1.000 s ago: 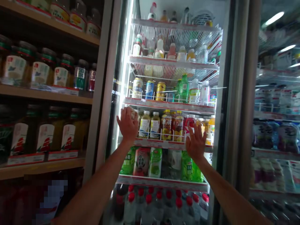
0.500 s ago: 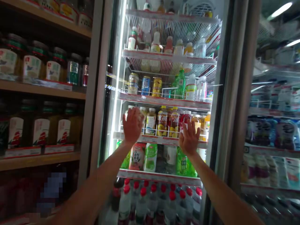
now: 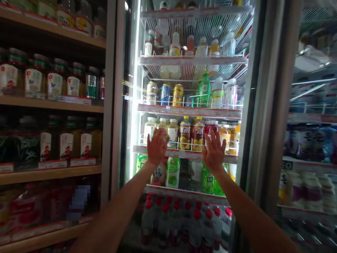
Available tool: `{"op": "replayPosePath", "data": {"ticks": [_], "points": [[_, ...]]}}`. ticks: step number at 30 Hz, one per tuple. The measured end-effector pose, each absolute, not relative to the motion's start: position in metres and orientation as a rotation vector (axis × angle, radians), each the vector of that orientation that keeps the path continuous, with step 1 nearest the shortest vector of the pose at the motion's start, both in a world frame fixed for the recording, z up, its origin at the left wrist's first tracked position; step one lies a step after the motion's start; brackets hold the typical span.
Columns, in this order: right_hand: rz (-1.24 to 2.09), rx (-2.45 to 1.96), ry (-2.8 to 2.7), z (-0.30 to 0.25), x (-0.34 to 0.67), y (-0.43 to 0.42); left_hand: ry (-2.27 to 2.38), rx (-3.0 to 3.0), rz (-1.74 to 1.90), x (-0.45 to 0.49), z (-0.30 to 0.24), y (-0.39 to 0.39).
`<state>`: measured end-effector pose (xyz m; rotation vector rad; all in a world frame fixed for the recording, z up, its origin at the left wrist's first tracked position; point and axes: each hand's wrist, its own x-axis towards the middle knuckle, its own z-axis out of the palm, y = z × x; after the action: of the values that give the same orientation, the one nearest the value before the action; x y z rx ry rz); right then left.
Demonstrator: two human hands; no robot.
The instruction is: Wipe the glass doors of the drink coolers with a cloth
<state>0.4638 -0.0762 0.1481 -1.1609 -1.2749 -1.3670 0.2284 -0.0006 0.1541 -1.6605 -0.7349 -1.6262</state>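
Observation:
Both my arms reach forward to a lit drinks fridge. My left hand (image 3: 157,147) is raised with its fingers apart, holding nothing, in front of the pale-capped bottles (image 3: 173,133) on a middle shelf. My right hand (image 3: 214,151) is spread open to the right, before the dark red bottles (image 3: 211,125) and an orange juice bottle (image 3: 224,134). Between my hands stand yellow-capped tea bottles (image 3: 185,131). Reflections suggest glass in front of the shelves; whether my hands touch it I cannot tell.
Above are cans (image 3: 165,95) and a green bottle (image 3: 204,90). Green cartons (image 3: 172,172) stand on the shelf below, and red-capped bottles (image 3: 197,225) at the bottom. Wooden shelves (image 3: 52,101) with jars flank the left, another fridge section (image 3: 308,140) the right.
The view has shifted, so the left shelves show more. My left hand has come slightly right, closer to the right hand. Both hands remain raised and open.

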Motion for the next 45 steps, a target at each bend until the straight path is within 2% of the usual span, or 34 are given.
{"op": "replayPosePath", "data": {"ticks": [4,11,19,25,28,33,36,42,45], "points": [[-1.373,-1.179,-1.259,0.148,0.463,-0.075,-0.936,-1.498,-1.850,0.205,0.159,0.010],[-1.436,-1.161,-1.242,0.146,0.467,-0.074,-0.470,-1.815,-1.484,0.276,0.147,-0.013],[-1.418,-1.174,-1.231,0.145,0.463,-0.075,-0.987,-1.503,-1.905,0.178,0.151,0.019],[-1.405,-1.179,-1.239,0.145,0.464,-0.075,-0.614,-1.724,-1.606,0.249,0.141,-0.007],[-1.418,-1.181,-1.247,0.145,0.465,-0.076,-0.529,-1.772,-1.517,0.253,0.136,-0.007],[-1.422,-1.189,-1.247,0.145,0.465,-0.076,-0.897,-1.580,-1.823,0.185,0.141,0.017],[-1.402,-1.208,-1.239,0.145,0.464,-0.075,-1.012,-1.477,-1.943,0.181,0.141,0.018],[-1.420,-1.191,-1.229,0.145,0.465,-0.075,-0.466,-1.814,-1.466,0.260,0.119,-0.012],[-1.433,-1.197,-1.238,0.146,0.467,-0.077,-0.443,-1.819,-1.420,0.249,0.114,-0.010]]}}
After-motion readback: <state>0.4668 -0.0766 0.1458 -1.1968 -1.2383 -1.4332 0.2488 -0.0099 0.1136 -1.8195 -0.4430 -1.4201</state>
